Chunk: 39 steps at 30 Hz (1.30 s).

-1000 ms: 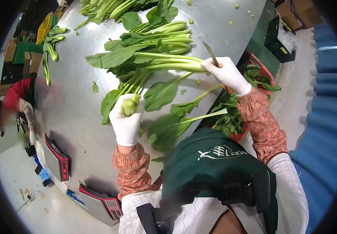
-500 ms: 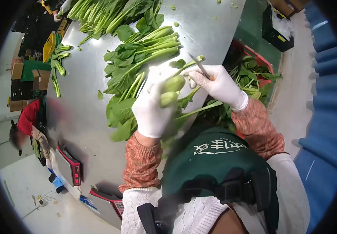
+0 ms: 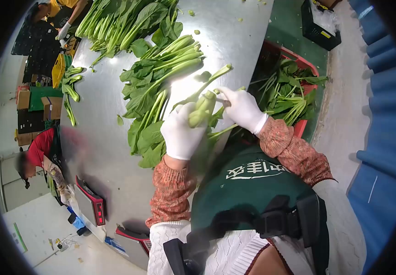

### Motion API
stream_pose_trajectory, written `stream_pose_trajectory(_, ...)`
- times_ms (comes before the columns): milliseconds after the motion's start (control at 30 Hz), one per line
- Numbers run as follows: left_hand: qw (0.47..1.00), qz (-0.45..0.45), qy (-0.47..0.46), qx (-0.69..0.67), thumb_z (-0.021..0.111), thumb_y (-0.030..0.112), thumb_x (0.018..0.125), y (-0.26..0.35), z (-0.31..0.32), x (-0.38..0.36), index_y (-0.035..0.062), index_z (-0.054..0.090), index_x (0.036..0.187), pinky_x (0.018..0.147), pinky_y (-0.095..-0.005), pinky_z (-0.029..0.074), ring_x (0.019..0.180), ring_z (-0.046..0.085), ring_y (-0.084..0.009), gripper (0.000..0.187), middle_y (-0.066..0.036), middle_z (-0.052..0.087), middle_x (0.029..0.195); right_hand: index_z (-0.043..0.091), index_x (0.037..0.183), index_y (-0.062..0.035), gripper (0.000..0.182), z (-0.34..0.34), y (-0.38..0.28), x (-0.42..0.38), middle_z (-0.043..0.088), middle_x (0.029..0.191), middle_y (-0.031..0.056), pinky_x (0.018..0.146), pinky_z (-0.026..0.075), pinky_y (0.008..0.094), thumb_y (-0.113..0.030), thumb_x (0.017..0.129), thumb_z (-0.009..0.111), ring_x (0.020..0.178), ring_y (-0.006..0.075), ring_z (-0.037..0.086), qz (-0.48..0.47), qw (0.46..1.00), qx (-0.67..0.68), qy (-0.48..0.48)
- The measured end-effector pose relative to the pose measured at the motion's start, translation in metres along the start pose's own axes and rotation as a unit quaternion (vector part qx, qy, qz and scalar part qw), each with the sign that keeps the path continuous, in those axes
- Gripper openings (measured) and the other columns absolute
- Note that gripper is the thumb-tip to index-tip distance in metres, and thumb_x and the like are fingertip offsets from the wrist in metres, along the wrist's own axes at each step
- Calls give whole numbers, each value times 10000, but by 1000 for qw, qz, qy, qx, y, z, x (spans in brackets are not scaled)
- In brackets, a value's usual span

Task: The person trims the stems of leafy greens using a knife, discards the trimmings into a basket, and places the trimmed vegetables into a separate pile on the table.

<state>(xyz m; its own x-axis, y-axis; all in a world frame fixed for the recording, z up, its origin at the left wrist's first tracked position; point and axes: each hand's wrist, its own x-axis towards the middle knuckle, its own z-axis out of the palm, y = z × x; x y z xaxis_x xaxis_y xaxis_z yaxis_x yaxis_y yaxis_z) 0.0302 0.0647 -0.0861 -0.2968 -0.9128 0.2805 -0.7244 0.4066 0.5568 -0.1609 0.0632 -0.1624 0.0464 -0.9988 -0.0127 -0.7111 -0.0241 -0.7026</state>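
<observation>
My left hand point(image 3: 182, 133), in a white glove, is closed around a thick pale-green leafy stalk point(image 3: 202, 110), its cut end pointing up. My right hand point(image 3: 244, 110), also gloved, is curled at the stalk's upper end with fingertips close to it. The small knife seen in this hand half a second ago is hidden behind the fingers now. Beyond my left hand, a pile of leafy greens point(image 3: 161, 73) lies on the metal table point(image 3: 225, 36), stems to the right. A single stalk point(image 3: 214, 78) extends just above my hands.
A larger heap of greens point(image 3: 124, 23) lies at the far end. Scales point(image 3: 92, 201) stand at the left edge, where a co-worker in red point(image 3: 42, 146) stands. A red crate point(image 3: 301, 130) of greens sits right, below the table. A black crate point(image 3: 319, 27) is farther off.
My right hand has moved left and down toward the stalk, and the knife blade has gone out of sight. A co-worker in yellow has come further into view at the upper left.
</observation>
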Motion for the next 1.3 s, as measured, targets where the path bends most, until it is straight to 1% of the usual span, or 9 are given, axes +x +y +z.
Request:
stream_pose_trajectory(100, 990, -78, -28, -117, 793, 58, 732, -1, -18, 1, -5, 680, 991, 704, -239, 513, 739, 614, -71, 290, -39, 693, 829, 661, 1075, 15, 239, 5, 55, 14, 669, 736, 177, 634, 525, 358, -90, 917, 516, 622, 246, 667, 109, 987, 110, -44)
stream_pose_trajectory(200, 921, -206, -88, -320, 762, 18, 771, -10, -38, 7, -21, 690, 1051, 740, -210, 495, 767, 606, -57, 292, 1, 693, 902, 674, 1099, 14, 250, -23, 25, 9, 593, 624, 29, 580, 463, 248, -99, 965, 496, 550, 65, 536, 66, 976, 203, -39)
stream_pose_trajectory(367, 826, -235, -237, -455, 736, 65, 776, -21, -55, 18, -62, 662, 1115, 803, -241, 498, 851, 634, -98, 369, -42, 695, 973, 625, 1263, -63, 363, -76, -54, 12, 516, 746, -62, 625, 409, 208, -164, 915, 650, 678, 37, 468, -42, 809, 526, -257)
stream_pose_trajectory(500, 792, -239, -265, -495, 731, 13, 807, -23, -50, 18, -12, 672, 1144, 740, -199, 479, 826, 595, -41, 343, 1, 685, 973, 659, 1174, -57, 352, -66, -67, 17, 500, 732, -82, 585, 371, 205, -180, 854, 740, 662, 16, 431, -48, 838, 483, -250)
stream_pose_trajectory(767, 899, -227, -67, -367, 723, 122, 817, -35, -66, 11, -47, 652, 1058, 633, -229, 457, 706, 579, -77, 303, -56, 683, 873, 707, 975, -23, 175, -77, -50, 30, 566, 710, -59, 582, 394, 196, -179, 898, 685, 645, 13, 464, -33, 918, 381, -104)
stream_pose_trajectory(833, 734, -258, 126, -615, 657, 191, 878, -76, -82, 7, -31, 578, 1137, 595, -294, 458, 623, 520, -150, 350, -134, 665, 975, 695, 966, -36, 169, -95, -21, 42, 491, 648, -87, 459, 268, 185, -195, 919, 661, 520, -5, 359, 48, 910, 394, -120)
stream_pose_trajectory(900, 669, -263, 262, -644, 661, 229, 897, -110, -108, 3, -14, 556, 1189, 969, -432, 471, 1055, 592, -281, 394, -174, 611, 1186, 681, 955, -37, 173, -97, 20, 55, 477, 629, -92, 416, 205, 174, -205, 926, 650, 474, -23, 304, 99, 905, 391, -137)
stream_pose_trajectory(1033, 551, -234, 253, -760, 677, 210, 880, -153, -119, -16, -23, 523, 1193, 1129, -613, 279, 1307, 427, -402, 419, -219, 521, 1329, 624, 1175, 23, 474, -54, 79, 79, 699, 865, 90, 747, 513, 306, -292, 838, 729, 784, 183, 653, 51, 999, -16, -4)
stream_pose_trajectory(1300, 417, -283, 342, -793, 672, 122, 854, -178, -103, -18, -55, 504, 1164, 1139, -661, 242, 1258, 486, -373, 394, -193, 552, 1247, 601, 1236, -98, 450, 23, 11, 159, 659, 1099, 159, 874, 504, 378, -281, 831, 674, 1025, 312, 639, -51, 992, -105, -41)
